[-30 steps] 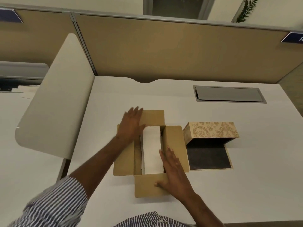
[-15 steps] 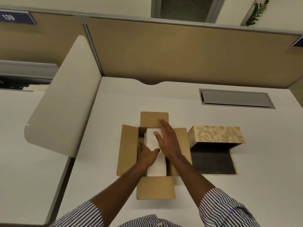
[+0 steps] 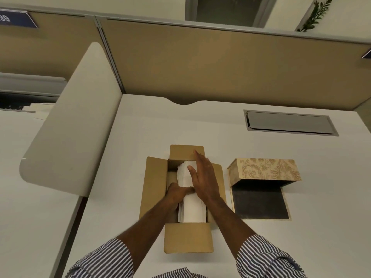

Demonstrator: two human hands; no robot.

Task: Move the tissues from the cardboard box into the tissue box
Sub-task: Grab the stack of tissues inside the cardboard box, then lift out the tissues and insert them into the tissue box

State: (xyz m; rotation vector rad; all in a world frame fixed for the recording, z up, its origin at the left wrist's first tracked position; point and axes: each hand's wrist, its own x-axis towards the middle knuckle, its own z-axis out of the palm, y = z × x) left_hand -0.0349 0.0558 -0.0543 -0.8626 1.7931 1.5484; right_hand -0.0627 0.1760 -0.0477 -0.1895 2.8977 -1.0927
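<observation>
Figure: the start of the lift, read left to right. We see the cardboard box [image 3: 154,189] on the white tabletop [image 3: 140,125] with all four flaps folded outward. The left hand [image 3: 177,192] reaches down inside it, its grip curled against the near-left flank of the tissues [image 3: 192,209]; its fingertips are hidden, so we cannot tell how far under the stack they reach. The white stack lies lengthwise in the box, filling the channel between the two grips. The right hand [image 3: 204,177] lies flat and spread along the stack's right flank, thumb resting on top, fingers extended toward the far flap. Neither grip pinches anything; together they press the stack from opposite sides.

Well to the right of the right grip stands the tissue box [image 3: 263,169], its patterned body upright behind a dark panel lying flat on the tabletop.

We judge the main risk to be the loose sheets: pressed only at the flanks, the stack may bow, fan out or shed its lower layers on the way up. The right flap may also snag the wrist and drag the box.
</observation>
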